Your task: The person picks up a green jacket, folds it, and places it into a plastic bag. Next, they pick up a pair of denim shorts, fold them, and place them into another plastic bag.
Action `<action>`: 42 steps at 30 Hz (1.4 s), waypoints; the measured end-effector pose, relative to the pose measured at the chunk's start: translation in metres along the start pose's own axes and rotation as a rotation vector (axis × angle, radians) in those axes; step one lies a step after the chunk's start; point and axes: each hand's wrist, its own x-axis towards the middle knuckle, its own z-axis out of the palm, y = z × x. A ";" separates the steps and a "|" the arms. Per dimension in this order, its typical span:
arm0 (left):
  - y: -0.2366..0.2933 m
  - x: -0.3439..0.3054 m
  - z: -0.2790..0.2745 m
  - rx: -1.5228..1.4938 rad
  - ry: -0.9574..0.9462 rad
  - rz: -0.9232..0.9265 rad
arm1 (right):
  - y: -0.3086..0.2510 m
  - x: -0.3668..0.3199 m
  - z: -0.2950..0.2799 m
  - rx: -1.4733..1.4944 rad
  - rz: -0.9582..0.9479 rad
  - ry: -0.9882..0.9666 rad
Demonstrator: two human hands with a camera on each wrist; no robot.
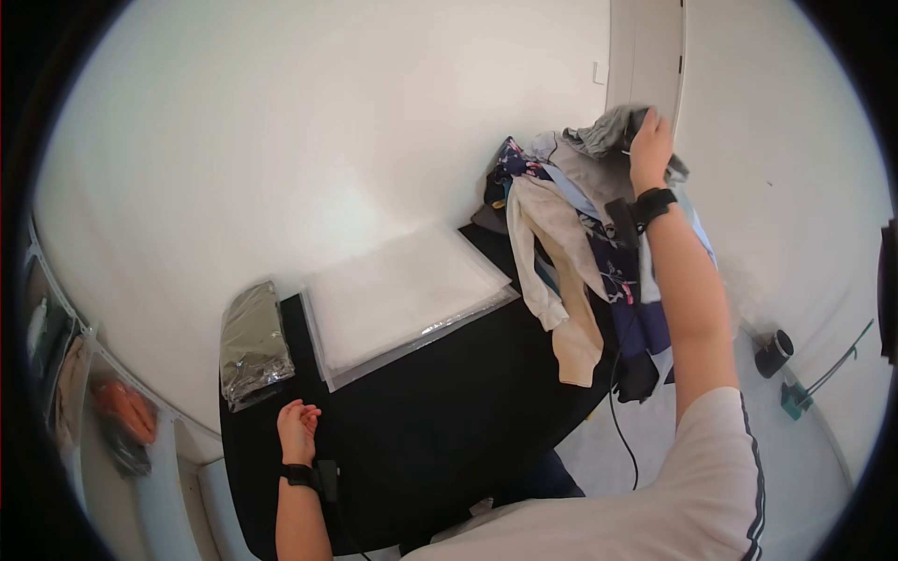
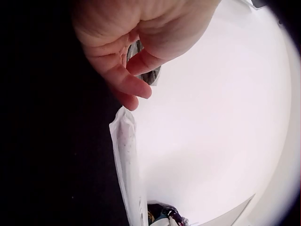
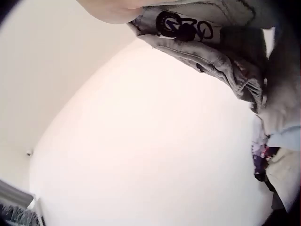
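At the far right, my raised right hand (image 1: 652,151) grips a grey garment (image 1: 603,133) above a heap of clothes (image 1: 552,215). The right wrist view shows a gathered edge and a white patch with dark looped marks (image 3: 186,27) on this garment. My left hand (image 1: 297,433) hovers over the near left of the black table (image 1: 402,430), fingers loosely bent and holding nothing. Just beyond it lies an olive garment in a clear plastic bag (image 1: 254,341). A flat stack of clear plastic bags (image 1: 402,299) lies to its right.
Cream sleeves (image 1: 571,318) from the heap hang over the table's right part. Shelves with bagged clothes (image 1: 126,411) stand at the left. A black cylindrical object (image 1: 774,353) and a green-handled tool (image 1: 797,400) are on the floor at right. A cable trails from my right wrist.
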 end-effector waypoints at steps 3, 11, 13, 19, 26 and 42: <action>-0.004 0.006 -0.004 0.011 -0.002 0.000 | -0.066 0.018 -0.028 0.301 -0.065 -0.072; 0.017 -0.024 0.022 0.229 -0.090 -0.025 | -0.131 -0.003 -0.054 0.982 0.480 -0.826; 0.041 -0.055 0.056 0.377 -0.239 0.058 | -0.149 -0.042 -0.072 0.924 0.574 -1.089; 0.109 -0.163 0.148 0.493 -0.687 0.716 | -0.182 -0.126 -0.107 0.972 0.626 -1.418; 0.088 -0.211 0.184 1.096 -0.657 0.981 | -0.206 -0.185 -0.112 0.977 0.604 -1.518; -0.016 -0.182 0.162 -0.110 -0.917 -0.455 | -0.194 -0.152 -0.116 1.122 0.651 -1.165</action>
